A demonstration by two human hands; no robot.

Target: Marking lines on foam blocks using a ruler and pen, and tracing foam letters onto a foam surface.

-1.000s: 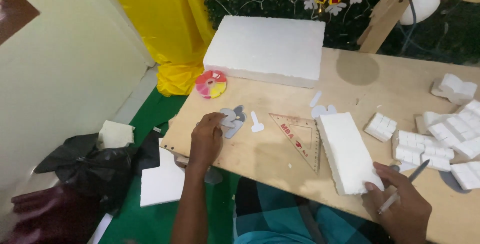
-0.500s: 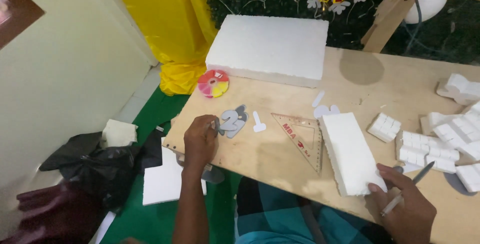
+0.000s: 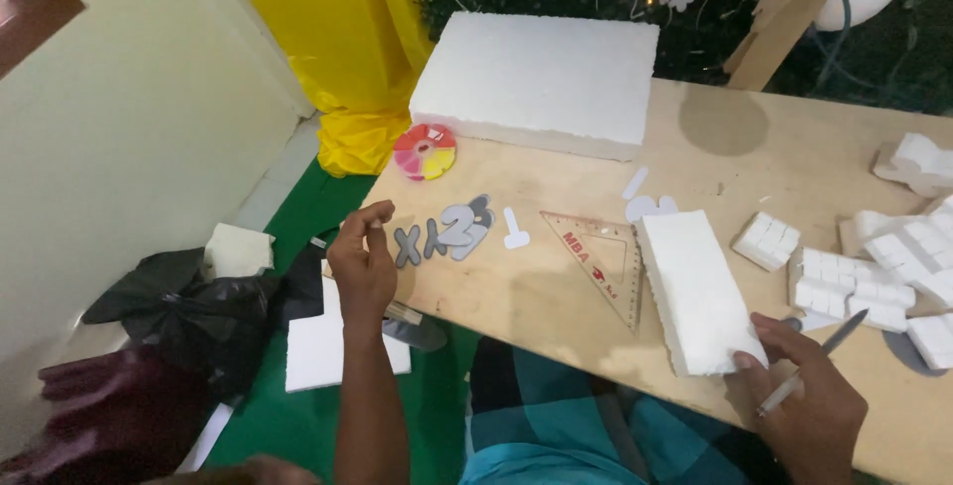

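My left hand (image 3: 363,265) hovers at the wooden table's (image 3: 556,311) left edge, thumb and forefinger pinched together with nothing visible between them. Just right of it lie several grey cut-out letter and number shapes (image 3: 447,232) and a small white cut-out (image 3: 513,232). My right hand (image 3: 809,406) holds a pen (image 3: 816,358) and rests its fingertips on the near end of a long white foam block (image 3: 695,286). A clear orange set square (image 3: 602,257) lies between the shapes and the block.
A large foam slab (image 3: 541,78) sits at the table's back, a colourful disc (image 3: 425,150) beside it. Cut foam pieces (image 3: 859,281) crowd the right side. A dark tool (image 3: 409,323) overhangs the left edge. A foam sheet (image 3: 323,351) and a black bag (image 3: 184,316) lie below.
My left hand has lifted off the grey shapes and drawn back left, uncovering them spread in a row. The right hand stays on the foam block with the pen.
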